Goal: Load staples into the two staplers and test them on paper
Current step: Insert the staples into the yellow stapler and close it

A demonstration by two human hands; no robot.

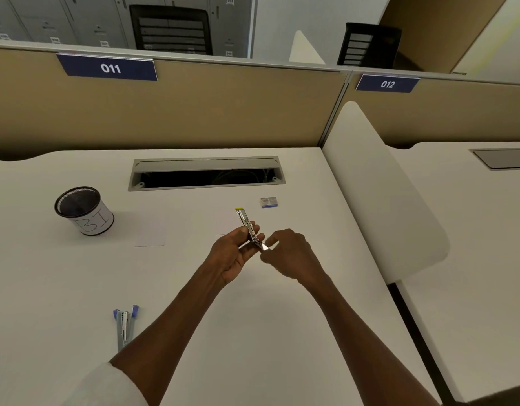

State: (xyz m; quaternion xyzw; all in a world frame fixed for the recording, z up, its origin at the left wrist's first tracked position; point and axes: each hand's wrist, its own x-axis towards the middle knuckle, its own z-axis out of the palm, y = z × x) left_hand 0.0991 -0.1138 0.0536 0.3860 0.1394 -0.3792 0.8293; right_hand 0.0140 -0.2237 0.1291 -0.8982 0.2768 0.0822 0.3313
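Observation:
My left hand (233, 253) grips a yellow-tipped stapler (244, 222) above the desk, its metal staple channel facing up and its tip pointing away from me. My right hand (288, 253) pinches the stapler's near end with curled fingers. A second stapler (124, 325), blue and swung open, lies on the desk at the near left, partly behind my left forearm. A small staple box (269, 202) sits beyond my hands. Two white paper sheets lie on the desk: one (150, 231) to the left, another (225, 225) just behind my left hand.
A black mesh pen cup (83, 210) with a white label stands at the left. An open cable tray (206, 174) is set into the desk at the back. A white divider (381, 194) bounds the desk on the right; a tan partition (194, 109) rises behind.

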